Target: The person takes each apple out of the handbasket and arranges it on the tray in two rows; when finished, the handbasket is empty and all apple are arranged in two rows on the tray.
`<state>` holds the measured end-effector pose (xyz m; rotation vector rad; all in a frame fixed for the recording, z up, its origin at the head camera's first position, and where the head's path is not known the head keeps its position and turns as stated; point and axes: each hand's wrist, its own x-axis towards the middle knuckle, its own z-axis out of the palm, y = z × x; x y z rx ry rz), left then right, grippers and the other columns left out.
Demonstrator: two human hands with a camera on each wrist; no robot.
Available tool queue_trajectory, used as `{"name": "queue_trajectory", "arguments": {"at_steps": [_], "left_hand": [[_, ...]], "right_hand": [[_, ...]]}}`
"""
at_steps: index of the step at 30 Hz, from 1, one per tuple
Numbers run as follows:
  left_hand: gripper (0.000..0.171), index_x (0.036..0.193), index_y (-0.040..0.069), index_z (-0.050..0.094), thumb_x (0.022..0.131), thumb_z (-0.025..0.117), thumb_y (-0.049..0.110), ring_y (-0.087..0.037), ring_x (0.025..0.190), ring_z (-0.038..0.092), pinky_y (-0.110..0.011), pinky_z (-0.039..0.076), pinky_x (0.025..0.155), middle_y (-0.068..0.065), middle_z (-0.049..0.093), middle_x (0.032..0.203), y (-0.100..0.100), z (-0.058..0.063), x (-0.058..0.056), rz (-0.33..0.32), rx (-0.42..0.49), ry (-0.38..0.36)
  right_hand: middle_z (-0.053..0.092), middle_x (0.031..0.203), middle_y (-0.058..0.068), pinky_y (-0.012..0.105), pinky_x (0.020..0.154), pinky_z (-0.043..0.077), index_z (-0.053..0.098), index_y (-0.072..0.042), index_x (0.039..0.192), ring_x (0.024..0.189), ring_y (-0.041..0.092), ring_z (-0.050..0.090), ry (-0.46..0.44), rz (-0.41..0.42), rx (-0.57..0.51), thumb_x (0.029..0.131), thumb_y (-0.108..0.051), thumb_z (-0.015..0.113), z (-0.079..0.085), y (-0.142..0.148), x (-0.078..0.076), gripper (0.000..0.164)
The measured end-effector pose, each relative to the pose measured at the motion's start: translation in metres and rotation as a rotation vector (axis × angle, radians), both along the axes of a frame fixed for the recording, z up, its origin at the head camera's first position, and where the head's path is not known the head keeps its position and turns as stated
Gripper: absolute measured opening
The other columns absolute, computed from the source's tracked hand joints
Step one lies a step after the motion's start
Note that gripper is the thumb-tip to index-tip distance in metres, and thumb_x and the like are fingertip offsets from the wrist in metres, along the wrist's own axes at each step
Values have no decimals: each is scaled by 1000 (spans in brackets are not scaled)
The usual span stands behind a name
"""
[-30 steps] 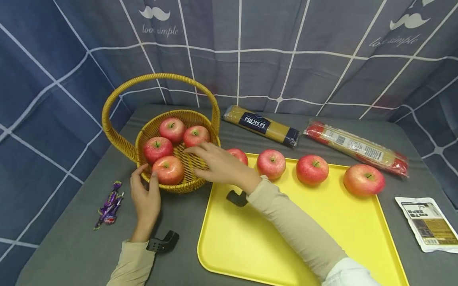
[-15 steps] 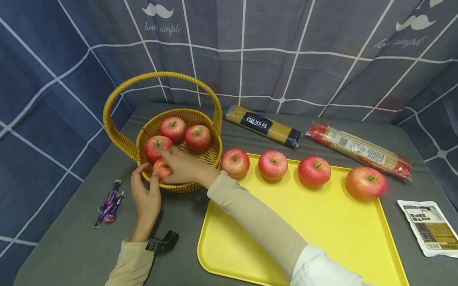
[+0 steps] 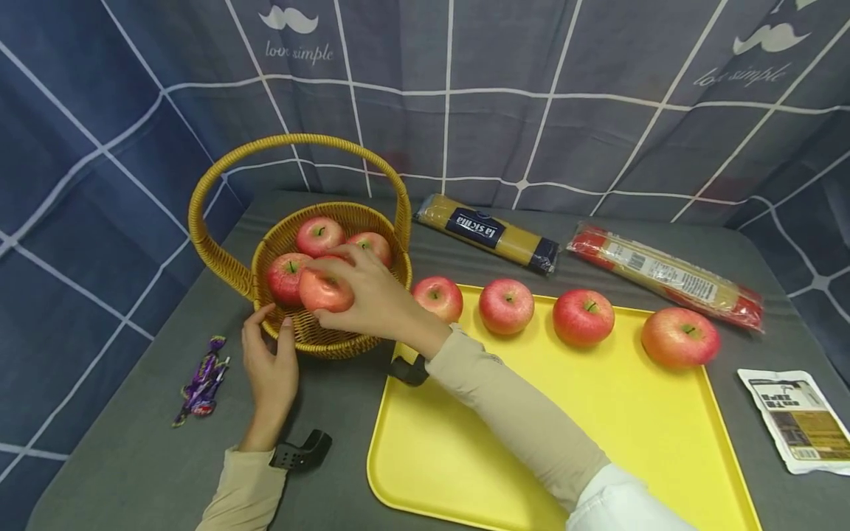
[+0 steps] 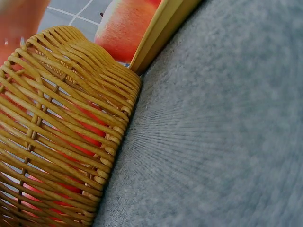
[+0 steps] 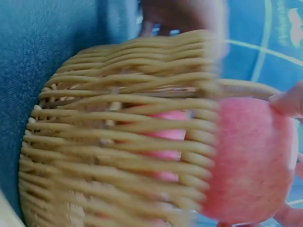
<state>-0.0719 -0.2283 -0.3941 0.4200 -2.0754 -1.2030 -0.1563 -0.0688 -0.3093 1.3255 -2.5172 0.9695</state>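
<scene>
A wicker basket (image 3: 219, 247) with a tall arched handle stands at the left and holds red apples. My right hand (image 3: 375, 295) grips an apple (image 3: 324, 290) over the basket, thumb on the near side and fingers across its top. In the right wrist view this apple (image 5: 253, 161) shows beside the basket rim, fingertips on its far side. Behind it in the basket lie another apple (image 3: 320, 236), one at the left (image 3: 284, 279) and one partly hidden by my hand (image 3: 377, 245). My left hand (image 3: 274, 369) holds the basket's near-left rim with thumb and fingers.
A yellow tray (image 3: 451, 457) lies to the right, with a row of several apples (image 3: 506, 306) along its far edge. Behind it are two pasta packs (image 3: 488, 232) (image 3: 664, 273). Purple-wrapped candies (image 3: 202, 383) lie at the left, a white pouch (image 3: 797, 420) at the far right.
My right hand reached to the nearest apple in the basket, took hold of it and moved it up and slightly right. My left hand has stayed at the rim.
</scene>
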Motion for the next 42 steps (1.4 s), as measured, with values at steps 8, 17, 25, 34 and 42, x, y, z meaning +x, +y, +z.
{"name": "queue_trajectory", "arguments": {"at_steps": [8,17,25,34,42], "left_hand": [[36,123,4,48,90,50,19,-10,100,38,-29,29,77,-16,48,122,-1,-1,1,-7,1,-17],[36,123,6,48,90,50,22,-7,90,35,-30,30,74,-16,47,120,-3,0,1,1,-1,-32],[37,123,5,48,91,50,21,-6,97,36,-31,31,78,-15,48,121,-1,-1,1,-13,9,-25],[35,123,6,49,91,49,20,-6,92,35,-28,31,74,-15,48,119,0,0,2,-12,5,-23],[37,123,4,48,91,49,20,-7,92,36,-29,31,75,-17,47,120,-1,-1,2,-14,2,-22]], "right_hand": [[45,122,-2,29,89,40,55,-28,119,114,11,38,-52,119,-84,67,-38,71,-4,70,38,55],[45,119,-1,27,90,39,52,-27,119,108,12,42,82,237,32,63,-36,71,-38,118,84,60],[46,119,0,28,89,39,52,-25,119,107,12,43,85,226,76,64,-34,69,-56,120,93,57],[38,136,2,34,98,35,35,-30,136,123,13,37,11,277,204,75,-61,59,-51,130,89,73],[21,149,-8,35,104,32,22,-35,142,134,10,25,-180,288,202,80,-60,53,-11,127,58,73]]}}
